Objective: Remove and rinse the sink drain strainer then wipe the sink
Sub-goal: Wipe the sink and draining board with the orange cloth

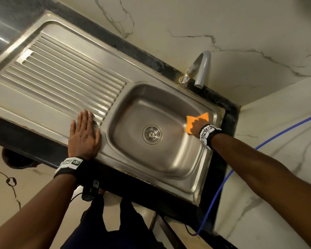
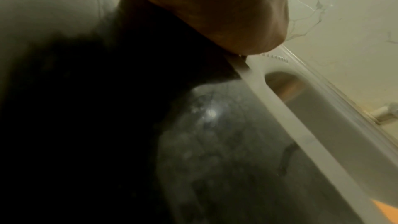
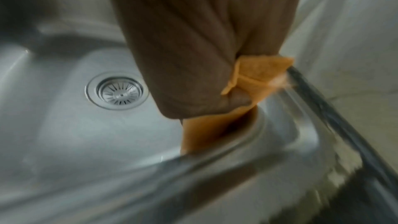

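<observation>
Under right hand (image 1: 198,127), orange cloth (image 1: 189,125)

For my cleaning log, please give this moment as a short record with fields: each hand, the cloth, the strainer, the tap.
left hand: flat, fingers straight, resting on the draining board beside the basin
right hand: holds the orange cloth against the basin's right wall
strainer: seated in the drain at the basin floor
tap: behind the basin, no water seen running
stage: wiping the sink
</observation>
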Motion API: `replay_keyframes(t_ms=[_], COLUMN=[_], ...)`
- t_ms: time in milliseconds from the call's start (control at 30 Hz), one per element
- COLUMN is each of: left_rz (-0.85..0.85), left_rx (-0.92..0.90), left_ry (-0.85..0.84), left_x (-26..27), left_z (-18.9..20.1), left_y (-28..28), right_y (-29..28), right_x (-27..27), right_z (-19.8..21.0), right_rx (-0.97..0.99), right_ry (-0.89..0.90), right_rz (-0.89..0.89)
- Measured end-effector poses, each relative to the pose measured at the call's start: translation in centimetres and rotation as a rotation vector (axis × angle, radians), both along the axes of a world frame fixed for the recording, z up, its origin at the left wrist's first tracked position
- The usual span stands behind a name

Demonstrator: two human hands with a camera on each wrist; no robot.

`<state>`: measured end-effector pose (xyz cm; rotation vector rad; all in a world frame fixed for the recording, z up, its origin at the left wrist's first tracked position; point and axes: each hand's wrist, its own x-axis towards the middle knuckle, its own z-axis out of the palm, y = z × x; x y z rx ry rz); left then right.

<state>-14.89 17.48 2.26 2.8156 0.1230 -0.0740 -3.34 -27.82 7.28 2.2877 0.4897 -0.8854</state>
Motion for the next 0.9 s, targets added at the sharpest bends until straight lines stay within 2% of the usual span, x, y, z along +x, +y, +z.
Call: replay_keyframes(t_ms=[100, 133, 267, 300, 367, 533, 667, 800, 900], left_rz=[0.004, 0.005, 0.002, -0.002, -0.01, -0.032, -0.026, -0.034, -0.035], left_rx=[0.01, 0.009, 0.008, 0.008, 0.004, -0.021, -0.041, -0.054, -0.054], left_ry=[-0.006, 0.0, -0.004, -0.009, -0.013, 0.001, 0.006, 0.018, 0.018], left_x=[0.1, 0.0, 0.0, 0.0, -0.1, -0.1, -0.1, 0.0, 0.0], left_z=[0.0, 0.0, 0.1, 0.0, 0.0, -0.2, -0.3, -0.1, -0.2], left_y=[0.1, 0.1, 0.1, 0.1, 0.3, 0.6, 0.7, 0.7, 0.8], right_y=[-0.6, -0.7, -1.2, -1.2, -0.7, 0.9, 2.4, 4.9, 5.5], right_x=[-0.4, -0.5, -2.0, -2.7, -4.2, -7.8, -11.6, -14.5, -14.9], right_z=[-0.6, -1.1, -3.3, -3.5, -3.3, -3.5, -3.6, -2.9, -3.1], right_rx=[-0.029, -0.037, -0.073, -0.067, -0.073, -0.17, -0.153, -0.131, -0.107], right_ry=[0.036, 0.069, 0.028, 0.029, 0.038, 0.057, 0.07, 0.157, 0.265], right_rz=[-0.189, -0.203, -0.188, -0.242, -0.238, -0.184, -0.099, -0.107, -0.224])
